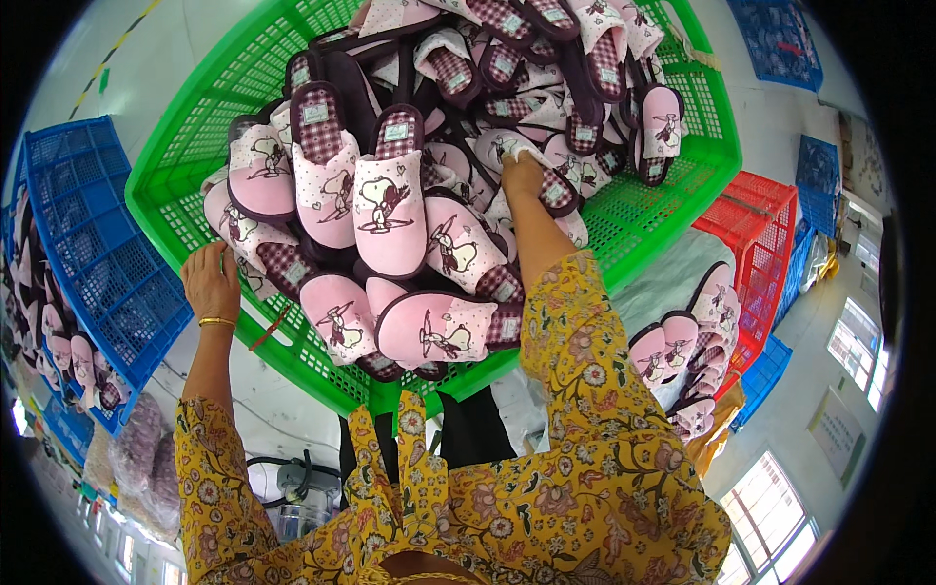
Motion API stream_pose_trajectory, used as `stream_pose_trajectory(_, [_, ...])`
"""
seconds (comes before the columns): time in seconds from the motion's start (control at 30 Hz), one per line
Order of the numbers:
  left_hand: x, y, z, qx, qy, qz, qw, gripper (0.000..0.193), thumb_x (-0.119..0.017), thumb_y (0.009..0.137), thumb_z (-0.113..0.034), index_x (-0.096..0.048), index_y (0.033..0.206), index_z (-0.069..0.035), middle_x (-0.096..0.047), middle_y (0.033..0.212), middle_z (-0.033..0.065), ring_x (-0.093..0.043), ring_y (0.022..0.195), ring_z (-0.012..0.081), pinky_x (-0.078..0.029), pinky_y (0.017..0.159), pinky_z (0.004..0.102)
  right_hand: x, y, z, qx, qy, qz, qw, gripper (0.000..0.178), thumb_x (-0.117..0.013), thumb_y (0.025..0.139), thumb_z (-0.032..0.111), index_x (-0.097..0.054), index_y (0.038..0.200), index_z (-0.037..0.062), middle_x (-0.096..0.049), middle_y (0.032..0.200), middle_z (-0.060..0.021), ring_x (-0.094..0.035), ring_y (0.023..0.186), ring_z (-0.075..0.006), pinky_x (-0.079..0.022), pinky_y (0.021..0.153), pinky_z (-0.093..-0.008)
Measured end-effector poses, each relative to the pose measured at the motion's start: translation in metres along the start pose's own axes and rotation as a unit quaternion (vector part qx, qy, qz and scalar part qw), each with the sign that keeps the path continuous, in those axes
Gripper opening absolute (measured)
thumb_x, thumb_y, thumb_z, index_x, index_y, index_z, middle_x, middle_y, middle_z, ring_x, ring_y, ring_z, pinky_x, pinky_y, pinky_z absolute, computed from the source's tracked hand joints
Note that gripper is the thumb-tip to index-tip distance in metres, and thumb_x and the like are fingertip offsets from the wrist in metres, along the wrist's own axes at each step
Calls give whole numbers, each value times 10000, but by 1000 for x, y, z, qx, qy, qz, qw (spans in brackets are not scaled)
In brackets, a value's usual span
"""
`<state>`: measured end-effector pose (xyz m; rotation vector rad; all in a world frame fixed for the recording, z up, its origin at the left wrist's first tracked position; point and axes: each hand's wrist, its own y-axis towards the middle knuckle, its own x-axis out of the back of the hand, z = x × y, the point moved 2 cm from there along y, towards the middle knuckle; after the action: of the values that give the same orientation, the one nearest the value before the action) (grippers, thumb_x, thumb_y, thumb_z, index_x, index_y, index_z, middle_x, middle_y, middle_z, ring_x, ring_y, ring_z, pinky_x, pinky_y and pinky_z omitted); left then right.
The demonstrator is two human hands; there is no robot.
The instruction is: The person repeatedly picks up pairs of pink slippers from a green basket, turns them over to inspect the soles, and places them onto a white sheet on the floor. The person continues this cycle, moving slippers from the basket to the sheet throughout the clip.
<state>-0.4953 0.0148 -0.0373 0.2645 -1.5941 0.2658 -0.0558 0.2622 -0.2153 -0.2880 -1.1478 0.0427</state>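
A large green plastic basket (673, 222) is piled with pink slippers with dark soles, checked linings and a cartoon dog on the toes. At its left side my left hand (212, 281) lies with the fingers hooked over the rim. My right hand (524, 175) reaches into the middle of the heap and grips a slipper (499, 146) at its opening; the fingertips are partly hidden in it. Just left of that hand, a pink slipper (390, 210) rests toe toward me. Another slipper (439, 327) lies sideways near the basket's front.
Blue crates (97, 263) stand at the left, with more slippers beside them. On the right, a red crate (770, 224) stands by a row of pink slippers (697, 341) on a pale sheet. Another blue crate (775, 44) is at the far right.
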Motion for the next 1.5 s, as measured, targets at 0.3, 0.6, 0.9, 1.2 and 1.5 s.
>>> stream_pose_trajectory(0.3, [0, -2, 1, 3, 5, 7, 1000, 130, -573, 886, -195, -606, 958, -93, -636, 963, 60, -581, 962, 244, -402, 891, 374, 68, -15, 10, 78, 194, 110, 972, 333, -603, 798, 306, -629, 1026, 66, -650, 907, -215, -619, 852, -380, -474, 779, -415])
stream_pose_trajectory(0.6, [3, 0, 0, 4, 13, 11, 1000, 134, -570, 884, -204, -616, 946, -94, -636, 945, 57, -577, 965, 248, -403, 885, 377, 87, -5, 31, 213, 130, 191, 949, 311, -638, 751, 267, -654, 991, 71, -660, 906, -189, -633, 845, -351, -492, 753, -395])
stream_pose_trajectory(0.9, [-2, 0, 2, 2, 31, 15, 999, 137, -568, 882, -209, -623, 957, -109, -639, 965, 64, -581, 965, 244, -404, 887, 373, 29, 4, 60, 384, 113, 65, 914, 309, -662, 722, 302, -653, 900, 50, -634, 867, -159, -596, 848, -347, -458, 820, -416])
stream_pose_trajectory(1.2, [-7, -1, 0, 7, 65, 46, 997, 158, -560, 882, -198, -619, 978, -87, -631, 992, 78, -573, 980, 259, -400, 890, 375, -21, -13, 130, 386, 158, 16, 909, 330, -691, 722, 137, -601, 1032, 70, -513, 1178, -102, -466, 1150, -314, -242, 1105, -517])
stream_pose_trajectory(1.5, [-6, -2, 4, 0, 84, 62, 994, 193, -524, 918, -223, -606, 989, -63, -621, 992, 88, -562, 980, 273, -395, 886, 382, -3, 1, 61, 175, 244, -166, 939, 130, -614, 781, 105, -614, 909, 83, -623, 893, -121, -566, 847, -343, -451, 791, -438])
